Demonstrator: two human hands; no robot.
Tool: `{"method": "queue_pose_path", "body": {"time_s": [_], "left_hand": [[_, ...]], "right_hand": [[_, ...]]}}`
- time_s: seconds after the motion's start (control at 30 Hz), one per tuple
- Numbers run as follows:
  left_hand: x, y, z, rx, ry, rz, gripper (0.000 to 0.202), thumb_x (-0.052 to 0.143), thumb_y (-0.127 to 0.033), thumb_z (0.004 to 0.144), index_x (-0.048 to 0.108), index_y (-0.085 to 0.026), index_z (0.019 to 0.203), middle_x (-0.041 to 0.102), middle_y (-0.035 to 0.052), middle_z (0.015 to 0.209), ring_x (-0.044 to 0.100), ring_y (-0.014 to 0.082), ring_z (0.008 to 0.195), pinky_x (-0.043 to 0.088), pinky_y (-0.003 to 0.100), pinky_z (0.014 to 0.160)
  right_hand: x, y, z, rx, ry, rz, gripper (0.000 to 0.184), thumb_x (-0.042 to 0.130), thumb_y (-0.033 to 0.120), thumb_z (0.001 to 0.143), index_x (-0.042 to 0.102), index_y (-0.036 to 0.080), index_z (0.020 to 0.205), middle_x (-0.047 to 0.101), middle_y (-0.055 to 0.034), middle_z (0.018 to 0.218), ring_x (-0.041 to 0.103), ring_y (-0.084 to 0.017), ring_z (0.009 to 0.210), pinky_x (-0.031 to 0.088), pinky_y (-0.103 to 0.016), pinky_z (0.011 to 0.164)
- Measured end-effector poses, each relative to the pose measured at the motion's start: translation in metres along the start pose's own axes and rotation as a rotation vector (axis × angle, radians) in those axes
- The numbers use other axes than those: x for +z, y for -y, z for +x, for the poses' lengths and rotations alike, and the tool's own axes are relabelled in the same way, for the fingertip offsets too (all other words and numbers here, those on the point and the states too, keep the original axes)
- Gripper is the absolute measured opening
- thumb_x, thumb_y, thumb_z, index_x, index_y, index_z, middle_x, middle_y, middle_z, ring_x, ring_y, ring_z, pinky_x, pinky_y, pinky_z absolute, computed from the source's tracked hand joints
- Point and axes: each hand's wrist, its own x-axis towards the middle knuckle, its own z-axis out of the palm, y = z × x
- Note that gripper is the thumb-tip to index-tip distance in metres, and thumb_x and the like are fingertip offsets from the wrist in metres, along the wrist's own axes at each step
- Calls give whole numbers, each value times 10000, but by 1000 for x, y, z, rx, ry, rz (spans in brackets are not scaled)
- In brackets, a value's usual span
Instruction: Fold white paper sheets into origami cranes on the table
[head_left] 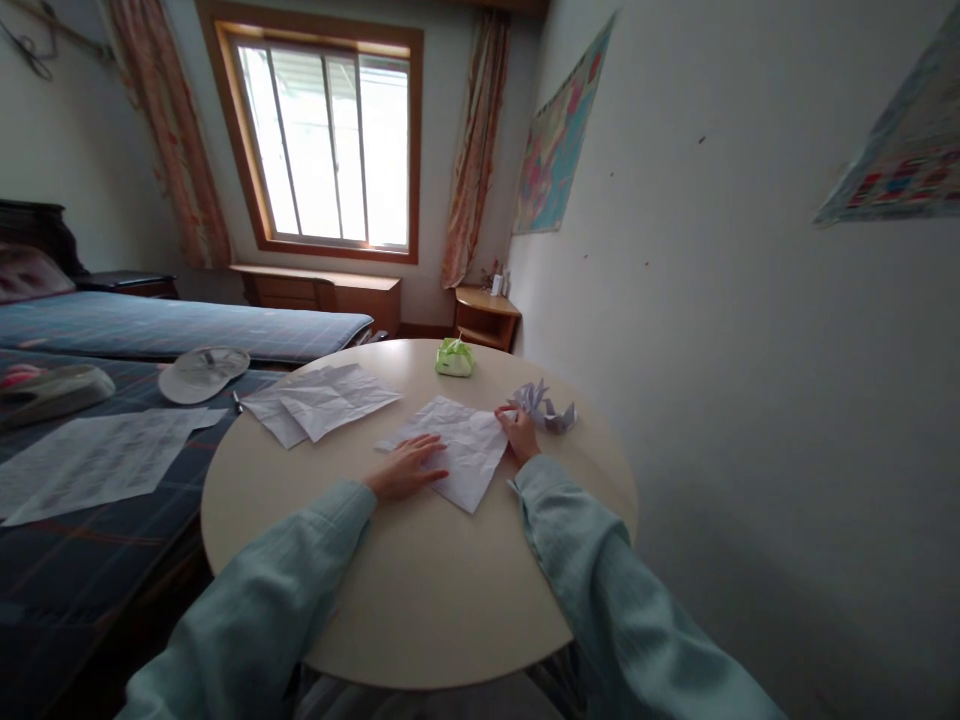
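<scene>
On one creased sheet [474, 452], two hands [409, 467] [520, 436]

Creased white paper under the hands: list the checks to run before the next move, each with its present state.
1. Creased white paper within the edge of the round table: ok.
2. Paper smooth: not ok; crease lines show across it.
3. Left hand resting on the paper: ok, palm down over its left part.
4. Right hand gripping the paper's right corner: cannot tell; the fingers are at that corner, but a firm pinch is not clear.
5. Space beyond the right hand free: not ok; folded paper pieces lie close by.
6. Green tissue pack apart from the paper: ok, it sits farther back.
</scene>
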Motion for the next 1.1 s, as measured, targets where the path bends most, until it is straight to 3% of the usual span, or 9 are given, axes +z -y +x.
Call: {"method": "queue_pose_path", "body": {"time_s": [0.13, 0.33, 0.47, 0.57, 0.73, 0.83, 0.93, 1.0, 1.1], "left_hand": [[7, -7, 19, 11, -4, 84, 643, 379, -593, 782, 345, -237, 1316, 257, 71, 1427, 180, 253, 1324, 159, 450, 1066], [18, -12, 30, 12, 39, 115, 619, 305, -574, 817, 303, -242, 1340, 213, 56, 1442, 151, 238, 1333, 135, 448, 1064], [14, -3, 25, -15, 45, 116, 596, 308, -565, 819, 316, -261, 1332, 231, 44, 1436, 175, 225, 1328, 142, 441, 1061], [10, 8, 22, -125, -7, 152, 584, 311, -560, 818, 340, -261, 1319, 250, 60, 1430, 185, 235, 1324, 159, 456, 1050], [6, 26, 22, -278, -63, 184, 589, 288, -549, 824, 337, -240, 1323, 240, 82, 1431, 173, 254, 1326, 168, 474, 1039], [2, 28, 21, -235, -15, 164, 596, 291, -549, 818, 328, -242, 1327, 219, 74, 1438, 151, 247, 1332, 147, 477, 1045], [-5, 22, 19, -165, 53, 117, 584, 356, -527, 799, 349, -245, 1310, 232, 67, 1436, 173, 237, 1327, 145, 474, 1049], [-10, 18, 18, -143, 87, 84, 526, 418, -467, 783, 409, -243, 1259, 280, 70, 1419, 221, 237, 1312, 158, 484, 1043], [-15, 13, 16, -133, 82, 38, 496, 482, -455, 742, 459, -231, 1185, 362, 75, 1377, 285, 246, 1281, 148, 503, 1043]], "right_hand": [[1, 5, -8, -18, 22, -151, 227, 609, 241, 583, 583, 188, 803, 617, -47, 810, 570, -197, 780, 446, -328, 767], [0, 11, -15, -80, 105, -348, 182, 604, 216, 585, 593, 189, 764, 621, -47, 807, 577, -198, 809, 437, -323, 802], [3, 11, -16, -83, 96, -412, 296, 594, 226, 575, 591, 187, 868, 616, -41, 835, 574, -181, 796, 437, -304, 772], [5, 11, -18, -81, 93, -444, 372, 583, 215, 565, 578, 186, 936, 615, -39, 855, 569, -168, 810, 434, -278, 754], [5, 15, -19, -116, 192, -493, 183, 545, 185, 606, 609, 201, 776, 642, -30, 772, 573, -170, 755, 425, -279, 734], [3, 19, -17, -87, 151, -440, 92, 533, 246, 657, 612, 199, 669, 645, -37, 715, 576, -176, 729, 427, -289, 718], [0, 22, -13, 42, 154, -241, 214, 509, 352, 701, 606, 184, 611, 631, -34, 634, 575, -156, 632, 442, -279, 641], [-2, 22, -11, 174, 213, -35, 225, 508, 366, 705, 599, 174, 633, 621, -30, 579, 568, -140, 547, 449, -267, 567], [-3, 20, -11, 228, 343, 135, 163, 598, 317, 643, 594, 157, 672, 631, -35, 560, 569, -129, 509, 455, -253, 532]]}}
